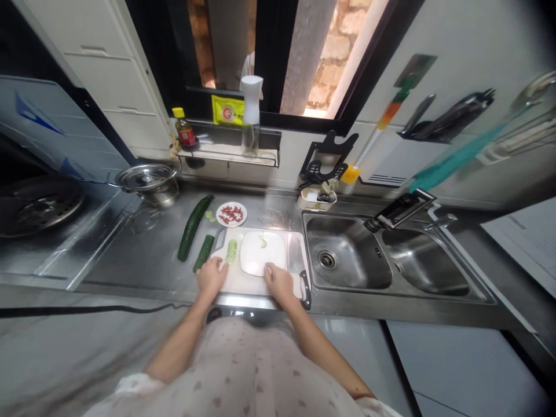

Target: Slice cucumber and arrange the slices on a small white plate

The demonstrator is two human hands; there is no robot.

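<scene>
A white cutting board (247, 288) lies on the steel counter. On it stands a square white plate (252, 255) with a few pale cucumber slices (263, 242). My right hand (279, 284) grips the plate's near rim, thumb on top. Left of the plate runs a row of cucumber slices (231, 250). At the near end of that row, my left hand (211, 278) is closed with fingertips drawn together; whatever is in them is hidden. A cut cucumber piece (204, 252) lies just beyond that hand. By my right hand rests a knife (306, 289) with a black handle.
A whole cucumber (194, 227), a small plate of chopped red pieces (231, 215) and a lidded steel pot (152, 185) stand to the left and behind. The double sink (347, 249) adjoins the board's right. A bottle rack (230, 153) hangs below the window.
</scene>
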